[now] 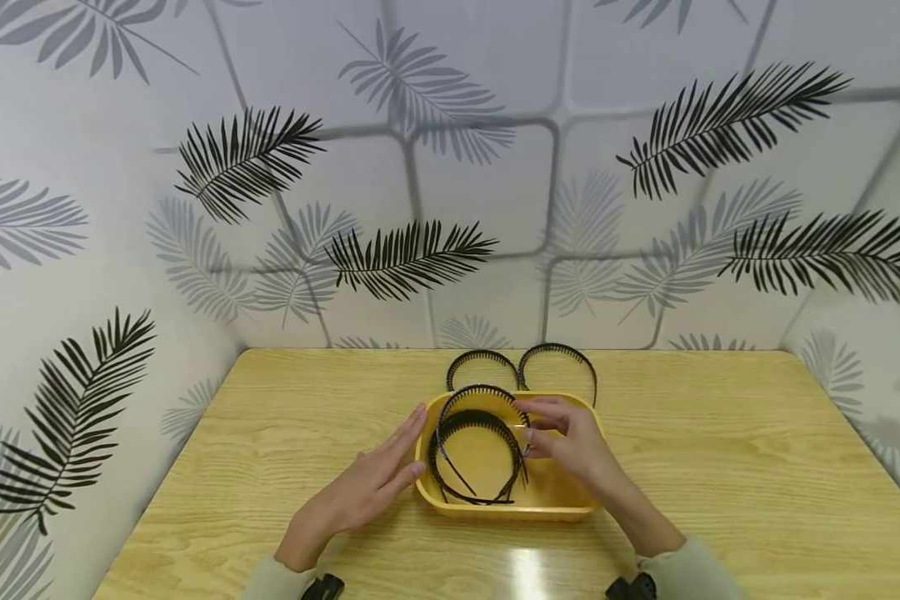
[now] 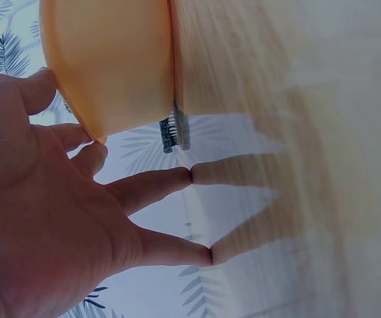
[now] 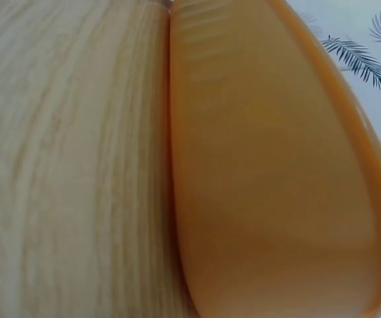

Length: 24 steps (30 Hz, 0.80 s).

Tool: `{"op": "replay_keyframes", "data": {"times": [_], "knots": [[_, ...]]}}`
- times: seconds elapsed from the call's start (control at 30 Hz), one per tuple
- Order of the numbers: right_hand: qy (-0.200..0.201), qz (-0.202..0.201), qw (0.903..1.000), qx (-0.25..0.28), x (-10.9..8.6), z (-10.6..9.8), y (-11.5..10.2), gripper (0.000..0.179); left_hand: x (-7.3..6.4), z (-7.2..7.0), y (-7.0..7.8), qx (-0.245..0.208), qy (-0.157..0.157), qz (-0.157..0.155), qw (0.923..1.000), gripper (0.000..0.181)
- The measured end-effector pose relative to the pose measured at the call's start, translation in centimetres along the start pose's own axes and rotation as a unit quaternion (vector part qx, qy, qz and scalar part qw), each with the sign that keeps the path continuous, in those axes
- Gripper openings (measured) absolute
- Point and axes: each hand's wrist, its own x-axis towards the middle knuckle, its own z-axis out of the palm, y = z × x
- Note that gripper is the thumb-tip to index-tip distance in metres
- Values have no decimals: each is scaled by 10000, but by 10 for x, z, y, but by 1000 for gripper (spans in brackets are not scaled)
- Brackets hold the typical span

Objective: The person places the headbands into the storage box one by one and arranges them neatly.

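Note:
A yellow plastic bin [image 1: 510,513] stands on the table, with several black toothed headbands [image 1: 474,417] lying in its left part. My right hand [image 1: 570,437] reaches over the bin and pinches the right side of a dark toothed headband [image 1: 480,387], held arch up above the others. At the bin's left end, my left hand [image 1: 371,483] has its fingers spread. In the left wrist view, the left hand's thumb [image 2: 39,91] touches the bin's rim, and two straight fingertips meet the table. Mostly the bin's outer wall [image 3: 270,159] fills the right wrist view; the right hand's grip is hidden there.
Behind the bin, two more black headbands [image 1: 483,353] lie side by side near the back wall. The wood-grain table [image 1: 720,433] extends to both sides. Leaf-patterned walls [image 1: 480,192] enclose its back and sides.

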Motion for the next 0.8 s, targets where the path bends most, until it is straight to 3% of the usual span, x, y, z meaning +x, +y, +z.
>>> {"op": "replay_keyframes", "data": {"times": [0.5,0.8], "knots": [[-154,147,9985,-506,4,11,-2,39,1,-2,0,3,35,84,10000,67],[-333,255,9978,-507,7,12,-3,39,0,-1,0,25,14,8,10000,68]]}}
